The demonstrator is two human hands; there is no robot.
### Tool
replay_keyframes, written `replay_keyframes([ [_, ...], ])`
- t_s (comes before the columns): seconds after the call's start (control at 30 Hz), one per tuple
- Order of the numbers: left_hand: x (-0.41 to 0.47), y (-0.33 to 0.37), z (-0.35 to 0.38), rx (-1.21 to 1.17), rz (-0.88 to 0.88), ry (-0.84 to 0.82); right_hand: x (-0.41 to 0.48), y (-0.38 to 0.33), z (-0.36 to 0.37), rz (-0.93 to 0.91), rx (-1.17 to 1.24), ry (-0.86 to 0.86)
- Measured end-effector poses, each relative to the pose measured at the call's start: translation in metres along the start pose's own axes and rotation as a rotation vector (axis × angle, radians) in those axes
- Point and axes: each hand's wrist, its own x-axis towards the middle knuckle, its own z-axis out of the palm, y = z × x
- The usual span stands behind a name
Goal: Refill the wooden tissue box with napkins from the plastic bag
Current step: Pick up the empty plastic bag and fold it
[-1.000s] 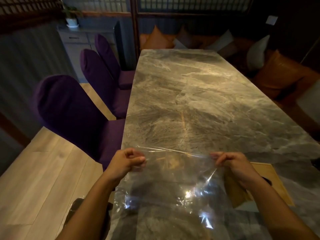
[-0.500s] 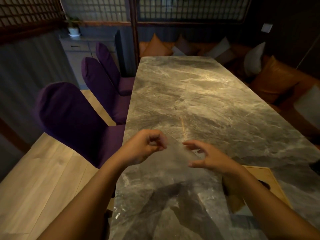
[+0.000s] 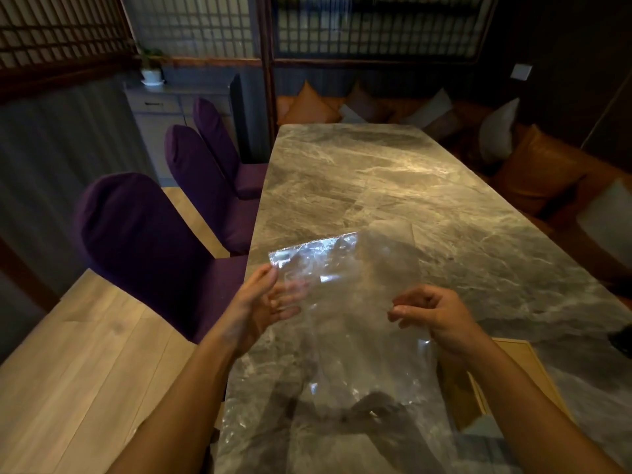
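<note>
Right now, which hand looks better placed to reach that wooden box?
Probably the right hand: the wooden tissue box lies just beneath its wrist, while the left hand holds the plastic bag on the far side.

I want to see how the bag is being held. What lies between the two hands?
In the head view, the clear plastic bag spans between the left hand and the right hand, above the marble table.

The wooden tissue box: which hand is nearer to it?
Right. The right hand is just above the wooden tissue box; the left hand is far across, beyond the plastic bag.
</note>
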Motion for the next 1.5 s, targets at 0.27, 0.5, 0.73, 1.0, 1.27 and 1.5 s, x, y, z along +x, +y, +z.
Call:
replay_keyframes([
  [0.27,-0.015,-0.037,0.035,0.318,-0.034,0.052,-0.008,0.015,0.002,0.035,0.083,0.127],
  [0.5,-0.015,-0.032,0.033,0.256,0.003,0.082,-0.018,0.018,-0.006,0.133,0.178,0.048],
  [0.73,-0.019,-0.023,0.031,0.216,0.051,0.069,-0.023,0.018,-0.009,0.164,0.020,0.057],
  [1.0,-0.023,-0.011,0.036,0.251,0.135,0.036,-0.024,0.011,-0.013,0.156,0.025,0.075],
  [1.27,-0.027,-0.009,0.032,0.212,0.022,0.038,-0.029,0.012,-0.016,0.223,0.172,0.095],
  [1.5,-0.028,-0.013,0.027,0.282,0.009,0.044,-0.035,0.017,-0.022,0.260,0.244,0.043],
])
